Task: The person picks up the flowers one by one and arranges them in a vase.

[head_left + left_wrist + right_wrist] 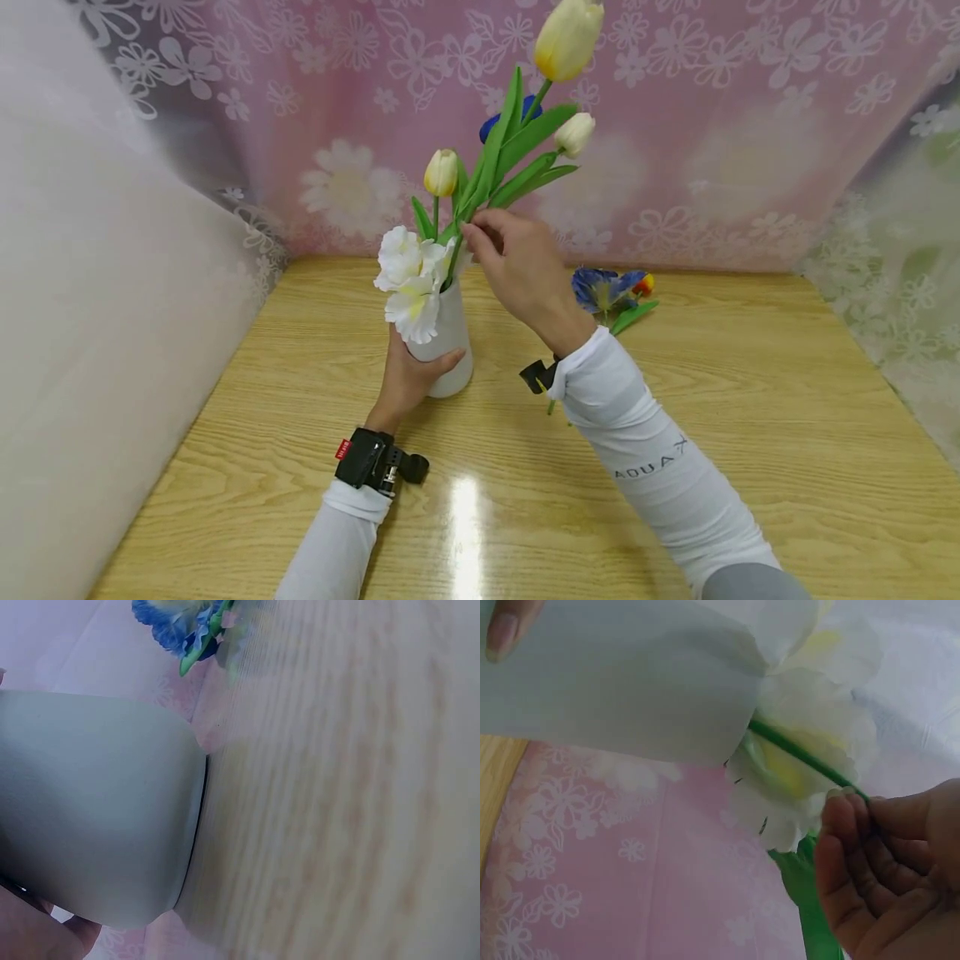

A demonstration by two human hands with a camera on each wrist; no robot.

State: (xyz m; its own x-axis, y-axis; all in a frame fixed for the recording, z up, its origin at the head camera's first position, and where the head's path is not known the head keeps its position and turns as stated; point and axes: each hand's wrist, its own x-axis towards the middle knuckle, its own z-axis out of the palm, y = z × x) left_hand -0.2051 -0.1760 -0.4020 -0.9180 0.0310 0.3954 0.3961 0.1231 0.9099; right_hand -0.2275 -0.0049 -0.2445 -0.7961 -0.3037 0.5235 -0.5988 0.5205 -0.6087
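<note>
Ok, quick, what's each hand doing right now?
Left hand: holding the smooth white rounded vase, thumb across its side.
Right hand: pinching a thin green flower stem above the vase's mouth.

Item 1: white sleeve (686,521) on the right arm, lower right of the head view; dark capital lettering (651,462) reading AQUA X, second letter not sharp, the X larger, stylised and set slightly apart; line of print rising obliquely to the right
Item 2: small red tag (342,450) on the edge of the black wrist device (366,460), left arm, below and left of centre; pale characters, too small and blurred to read
</note>
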